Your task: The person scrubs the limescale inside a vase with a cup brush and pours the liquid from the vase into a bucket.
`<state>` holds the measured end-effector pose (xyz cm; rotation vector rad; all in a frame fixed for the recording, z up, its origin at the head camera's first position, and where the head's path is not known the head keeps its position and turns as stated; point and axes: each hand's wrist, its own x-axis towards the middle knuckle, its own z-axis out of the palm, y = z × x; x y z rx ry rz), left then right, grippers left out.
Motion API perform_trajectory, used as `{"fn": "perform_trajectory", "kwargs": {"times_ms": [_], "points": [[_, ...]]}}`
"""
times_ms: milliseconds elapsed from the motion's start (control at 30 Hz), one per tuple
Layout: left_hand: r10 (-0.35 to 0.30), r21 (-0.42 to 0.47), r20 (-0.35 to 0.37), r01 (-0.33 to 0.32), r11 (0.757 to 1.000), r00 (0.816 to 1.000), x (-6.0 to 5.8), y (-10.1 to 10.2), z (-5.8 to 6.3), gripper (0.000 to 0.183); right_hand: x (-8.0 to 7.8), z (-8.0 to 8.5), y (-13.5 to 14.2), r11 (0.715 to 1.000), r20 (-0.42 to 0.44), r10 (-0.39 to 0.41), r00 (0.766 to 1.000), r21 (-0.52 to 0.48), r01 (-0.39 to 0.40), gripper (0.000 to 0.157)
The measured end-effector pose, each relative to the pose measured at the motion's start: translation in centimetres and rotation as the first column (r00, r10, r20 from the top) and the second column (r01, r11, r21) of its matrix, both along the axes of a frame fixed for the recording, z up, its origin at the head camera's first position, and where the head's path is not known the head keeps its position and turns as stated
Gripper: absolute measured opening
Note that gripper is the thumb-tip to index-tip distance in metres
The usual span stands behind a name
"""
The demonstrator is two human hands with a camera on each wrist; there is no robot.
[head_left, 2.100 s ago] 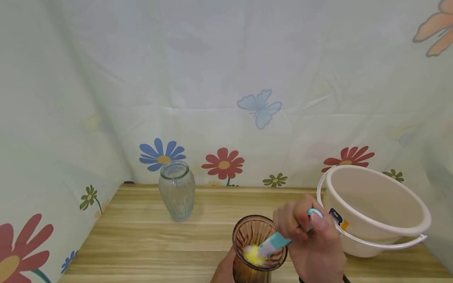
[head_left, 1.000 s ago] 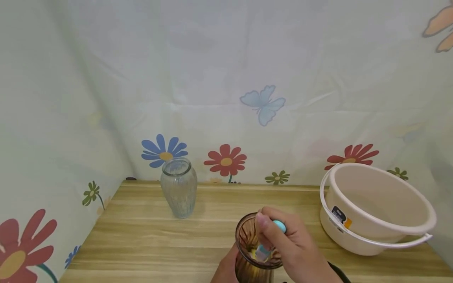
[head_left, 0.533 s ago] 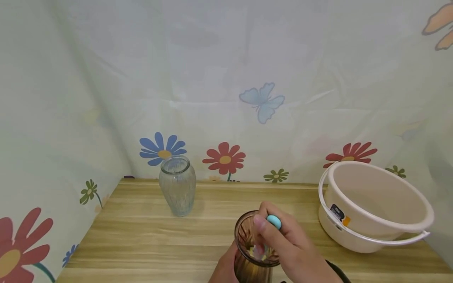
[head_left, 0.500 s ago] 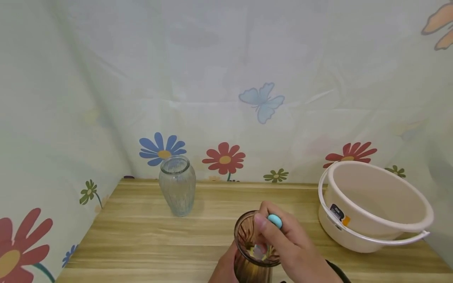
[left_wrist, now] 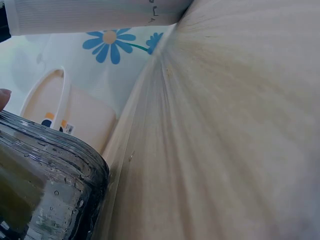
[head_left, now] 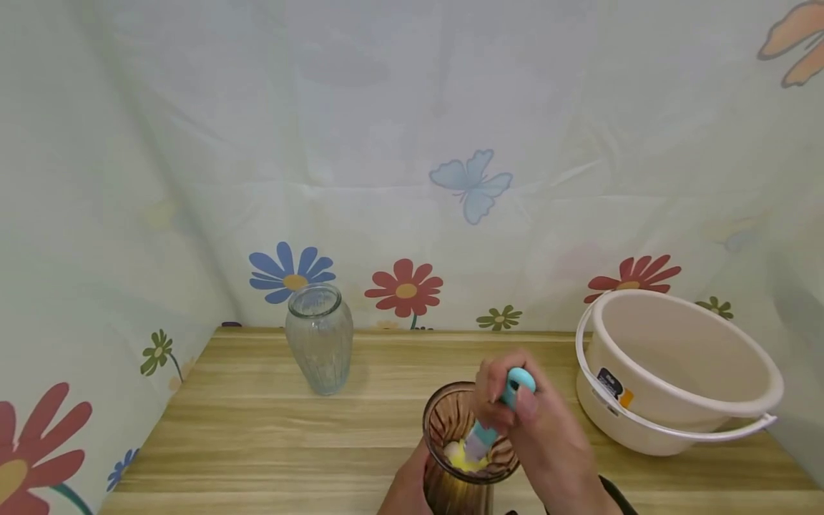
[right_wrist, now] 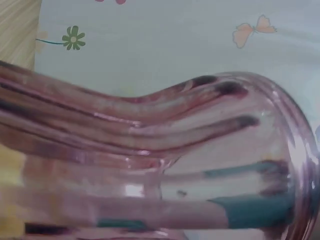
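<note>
My right hand (head_left: 547,429) grips the turquoise handle of a cleaning brush (head_left: 517,383). The yellow and white sponge head (head_left: 466,463) sits inside a brown ribbed glass vase (head_left: 453,497), a little below its flared rim. Low in the head view, my left hand (head_left: 408,490) holds the vase's left side; most of its fingers are hidden. In the left wrist view, the thick glass base (left_wrist: 62,185) carries water drops, and one fingertip (left_wrist: 4,98) shows above it. Through the pinkish glass (right_wrist: 150,115) in the right wrist view, turquoise parts (right_wrist: 257,210) and a yellow patch (right_wrist: 10,172) appear.
A clear ribbed glass vase (head_left: 320,343) stands upright at the back left of the wooden table (head_left: 257,443). At the right is a cream bucket (head_left: 634,422), its handle hanging down in front. Flower-printed cloth (head_left: 360,143) encloses the back and sides.
My right hand pushed the brush deeper into the brown vase, and now has drawn it up again, so more handle and sponge show. The left hand keeps its hold on the vase.
</note>
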<state>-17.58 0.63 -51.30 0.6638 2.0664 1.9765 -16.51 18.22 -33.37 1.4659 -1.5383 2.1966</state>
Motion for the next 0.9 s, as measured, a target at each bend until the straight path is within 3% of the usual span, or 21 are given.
{"fn": "perform_trajectory", "kwargs": {"times_ms": [167,367,567,900], "points": [[0.003,-0.018,0.072,-0.002,1.0,0.997,0.3,0.15,1.01,0.102,-0.29,0.08,-0.1,0.987,-0.139,0.071,0.988,-0.133,-0.09,0.031],[0.0,-0.076,0.111,0.008,0.997,0.994,-0.01,0.14,0.97,0.107,-0.45,0.15,-0.14,0.965,-0.192,0.072,0.979,-0.233,-0.116,0.036],[-0.004,-0.069,0.104,0.011,0.998,0.995,0.0,0.08,0.94,0.107,-0.62,0.0,-0.18,0.964,-0.191,0.023,0.981,-0.255,-0.073,0.05],[-0.001,-0.07,0.095,0.008,0.998,0.995,0.1,0.17,1.07,0.107,-0.48,0.13,-0.42,0.983,-0.162,-0.076,0.984,-0.179,0.047,0.047]]}}
